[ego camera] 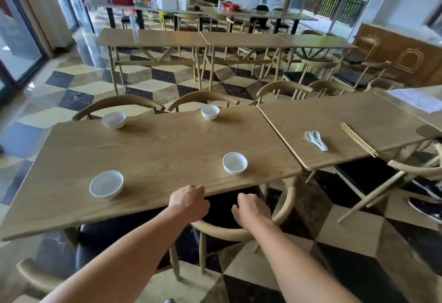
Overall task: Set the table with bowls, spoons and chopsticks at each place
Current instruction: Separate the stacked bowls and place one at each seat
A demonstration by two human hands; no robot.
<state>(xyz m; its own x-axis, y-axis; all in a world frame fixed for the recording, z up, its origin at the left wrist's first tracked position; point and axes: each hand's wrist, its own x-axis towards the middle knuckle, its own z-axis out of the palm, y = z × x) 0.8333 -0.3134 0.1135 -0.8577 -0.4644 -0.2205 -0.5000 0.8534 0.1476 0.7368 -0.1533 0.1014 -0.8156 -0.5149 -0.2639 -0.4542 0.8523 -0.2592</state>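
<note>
The left hand hangs just at the near edge of the table, back of the hand upward, with the fingers loosely bent down; nothing is seen between them. The right hand is beside it, a little lower, also loosely curled and holding nothing, above the curved back of a wooden chair that is pushed under the table. Whether the fingertips of either hand touch this chair back cannot be told. On the table stand four white bowls, one at each place: the near left bowl and the near right bowl close to the person's edge, the far left bowl and the far right bowl by the opposite edge. All are upright and well apart. The white spoons lie together on the neighbouring table to the right, and the bundle of chopsticks lies near them on the same table, its end reaching the near edge.
</note>
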